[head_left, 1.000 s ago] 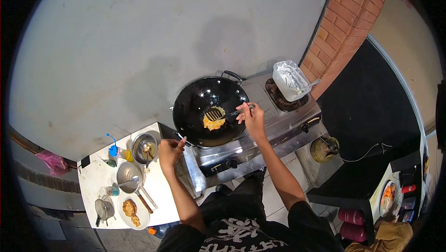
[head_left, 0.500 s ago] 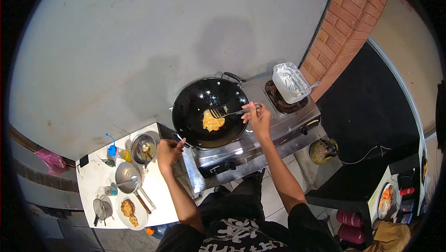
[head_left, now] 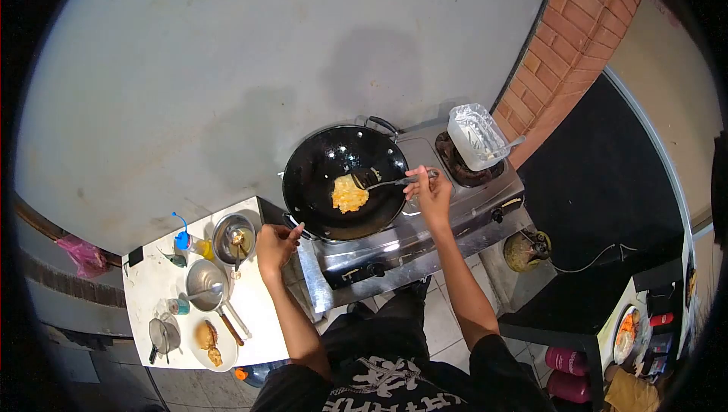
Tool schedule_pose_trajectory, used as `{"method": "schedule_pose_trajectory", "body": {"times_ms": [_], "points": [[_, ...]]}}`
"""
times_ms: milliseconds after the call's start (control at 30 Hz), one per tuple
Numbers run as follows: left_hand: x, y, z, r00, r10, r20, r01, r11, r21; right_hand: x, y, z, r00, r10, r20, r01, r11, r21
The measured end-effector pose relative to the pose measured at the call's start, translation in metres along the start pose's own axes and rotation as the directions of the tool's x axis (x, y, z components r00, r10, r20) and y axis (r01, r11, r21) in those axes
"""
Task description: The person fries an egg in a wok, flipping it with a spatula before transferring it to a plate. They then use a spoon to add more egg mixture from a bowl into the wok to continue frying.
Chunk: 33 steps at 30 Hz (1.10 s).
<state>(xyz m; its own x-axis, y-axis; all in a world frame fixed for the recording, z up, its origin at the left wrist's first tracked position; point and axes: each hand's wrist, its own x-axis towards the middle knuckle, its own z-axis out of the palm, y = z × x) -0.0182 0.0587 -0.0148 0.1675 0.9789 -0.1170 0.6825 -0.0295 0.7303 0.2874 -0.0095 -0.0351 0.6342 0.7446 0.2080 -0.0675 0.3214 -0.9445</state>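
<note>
A black wok sits on the left burner of the gas stove. In it lies a yellow-orange fried egg patty, browned in spots. My right hand is closed around the handle of a metal fork; its tines are at the patty's upper right edge. At the wok's near left side, my left hand has its fingers closed at the looped handle, partly covering it.
A plastic tub with white residue and a utensil stands on the right burner. On the white table are a metal bowl, a saucepan, a strainer and a plate of fried pieces. A gas cylinder stands right of the stove.
My right hand has moved slightly right, drawing the fork's tines from over the patty to its right edge. My left hand stays at the wok's handle.
</note>
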Motion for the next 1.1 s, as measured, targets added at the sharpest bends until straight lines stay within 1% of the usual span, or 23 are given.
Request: {"method": "schedule_pose_trajectory", "body": {"times_ms": [67, 100, 200, 267, 400, 467, 500, 567, 700, 800, 867, 900, 967, 1000, 1067, 1100], "points": [[0.001, -0.001, 0.001, 1.000, 0.010, 0.000, -0.010, 1.000, 0.002, 0.000, -0.003, -0.002, 1.000, -0.018, 0.006, 0.018, 1.000, 0.000], [0.002, -0.001, 0.001, 1.000, -0.009, 0.001, 0.009, 1.000, -0.006, -0.001, -0.003, -0.002, 1.000, -0.019, 0.004, 0.019, 1.000, -0.002], [0.001, 0.002, 0.001, 1.000, -0.028, -0.002, 0.028, 1.000, -0.006, -0.007, 0.000, 0.001, 1.000, -0.002, 0.019, 0.003, 0.999, -0.036], [0.000, 0.003, 0.001, 0.999, -0.031, -0.008, 0.031, 1.000, 0.001, -0.011, 0.002, 0.002, 0.998, 0.045, 0.035, -0.044, 0.998, -0.035], [-0.001, 0.003, 0.000, 1.000, -0.008, -0.016, 0.008, 1.000, 0.028, -0.009, 0.009, 0.002, 0.998, 0.040, 0.053, -0.037, 0.998, -0.058], [-0.002, 0.003, 0.000, 1.000, 0.000, -0.022, 0.001, 0.999, 0.038, -0.005, 0.009, 0.000, 0.998, -0.001, 0.061, 0.007, 0.996, -0.091], [-0.002, 0.002, 0.000, 1.000, 0.003, -0.022, -0.002, 1.000, 0.018, -0.003, 0.007, -0.001, 0.998, -0.003, 0.065, 0.009, 0.996, -0.091], [-0.001, -0.001, 0.002, 1.000, 0.004, -0.024, -0.004, 1.000, -0.005, 0.002, 0.002, -0.003, 0.997, -0.044, 0.064, 0.053, 0.988, -0.147], [0.000, -0.002, 0.003, 1.000, -0.009, -0.014, 0.009, 1.000, -0.023, 0.012, 0.002, -0.006, 0.993, -0.069, 0.095, 0.083, 0.986, -0.148], [0.001, -0.004, 0.004, 1.000, -0.005, -0.015, 0.004, 1.000, -0.025, 0.017, 0.000, -0.006, 0.989, -0.063, 0.134, 0.088, 0.977, -0.194], [0.001, -0.005, 0.004, 1.000, 0.003, -0.016, -0.003, 1.000, -0.031, 0.020, -0.001, -0.007, 0.968, -0.129, 0.216, 0.184, 0.949, -0.256], [0.000, -0.002, 0.003, 1.000, 0.000, -0.015, -0.001, 1.000, -0.019, 0.021, -0.006, -0.005, 0.967, -0.130, 0.218, 0.185, 0.949, -0.255], [-0.002, 0.001, 0.003, 1.000, -0.002, -0.015, 0.002, 1.000, -0.007, 0.021, -0.016, -0.003, 0.959, -0.045, 0.280, 0.149, 0.920, -0.363], [-0.002, 0.002, 0.003, 0.999, 0.009, -0.034, -0.009, 1.000, -0.002, 0.023, -0.013, -0.003, 0.958, -0.046, 0.283, 0.151, 0.920, -0.363], [-0.004, 0.005, 0.003, 0.998, 0.017, -0.057, -0.017, 1.000, 0.001, 0.026, -0.006, -0.001, 0.933, -0.110, 0.344, 0.224, 0.922, -0.314], [-0.005, 0.007, 0.002, 0.998, 0.012, -0.059, -0.012, 1.000, 0.006, 0.026, -0.008, -0.001, 0.930, -0.110, 0.350, 0.227, 0.923, -0.312]]}}
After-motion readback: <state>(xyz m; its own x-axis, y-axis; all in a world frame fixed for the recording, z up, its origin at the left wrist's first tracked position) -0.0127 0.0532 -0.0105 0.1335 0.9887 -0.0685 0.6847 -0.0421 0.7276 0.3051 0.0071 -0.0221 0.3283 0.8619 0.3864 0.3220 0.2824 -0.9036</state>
